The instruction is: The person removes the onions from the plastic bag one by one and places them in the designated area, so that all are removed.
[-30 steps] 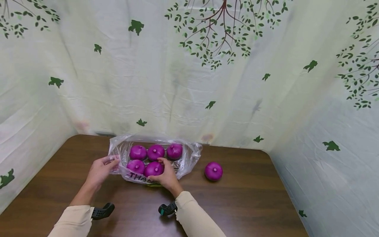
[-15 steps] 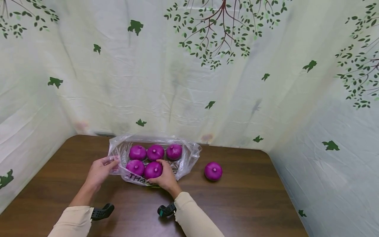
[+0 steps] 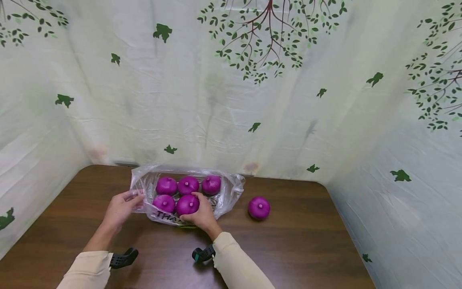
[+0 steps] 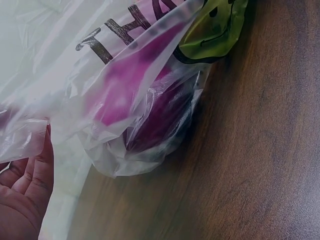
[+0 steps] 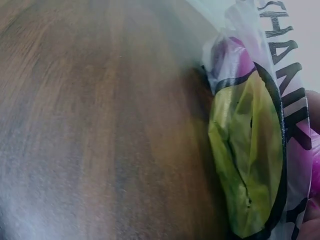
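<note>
Nearest us, we count two cream fabric sleeves [image 3: 86, 268] [image 3: 240, 263], each with one black perforated wrist strap [image 3: 124, 259] [image 3: 203, 254]. Beyond them are two bare hands. The left hand [image 3: 120, 206] pinches the left edge of one translucent plastic bag [image 3: 231, 196] between thumb and fingers. The right hand [image 3: 203, 214] reaches into the bag's mouth, thumb and fingers curved round one round, glossy purple onion [image 3: 187, 205]; we class this as a grasp.

The bag lies on one brown wood-grain table [image 3: 306, 241], mouth upward, its long axis running left to right, roughly parallel to the table's far edge. Its near side carries black lettering [image 4: 125, 30] (we read "THA" in the left wrist view) and one yellow-green printed face [image 5: 250, 155].

We count six onions. Five are in the bag: a near row of two, the grasped one at right, and a far row of three. The grasped onion's pale tip points up; being nearly round, its long axis we cannot tell. The sixth, a loose onion [image 3: 258, 208], sits on the table just right of the bag, tip up.

Farthest, pale sheeting [image 3: 216, 120] printed with green leaves rises behind the table.
</note>
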{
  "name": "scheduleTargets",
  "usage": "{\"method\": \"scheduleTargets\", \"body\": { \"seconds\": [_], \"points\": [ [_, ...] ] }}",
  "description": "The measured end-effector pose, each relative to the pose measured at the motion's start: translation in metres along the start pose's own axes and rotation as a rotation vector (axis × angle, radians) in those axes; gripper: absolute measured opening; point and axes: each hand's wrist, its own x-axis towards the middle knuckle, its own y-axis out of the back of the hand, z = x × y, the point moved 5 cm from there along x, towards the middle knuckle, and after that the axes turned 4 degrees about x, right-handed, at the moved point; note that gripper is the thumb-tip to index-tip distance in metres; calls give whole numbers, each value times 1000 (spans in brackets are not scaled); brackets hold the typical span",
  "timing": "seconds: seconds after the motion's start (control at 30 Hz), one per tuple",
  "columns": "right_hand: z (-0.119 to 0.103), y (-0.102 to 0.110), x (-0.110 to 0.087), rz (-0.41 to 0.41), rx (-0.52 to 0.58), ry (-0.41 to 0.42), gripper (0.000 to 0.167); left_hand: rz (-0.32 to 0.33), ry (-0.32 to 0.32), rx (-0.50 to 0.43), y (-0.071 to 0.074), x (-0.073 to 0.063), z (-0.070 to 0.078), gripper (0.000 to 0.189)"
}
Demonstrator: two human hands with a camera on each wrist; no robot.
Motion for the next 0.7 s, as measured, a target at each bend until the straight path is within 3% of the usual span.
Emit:
{"method": "scheduleTargets", "body": {
  "seconds": [0.27,0.7],
  "points": [
    [-2,11,1,28,19,21,81,-8,17,51,1,0,-2,51],
    [-9,37,4,34,69,59,82,-10,17,43,1,0,3,51]
  ]
}}
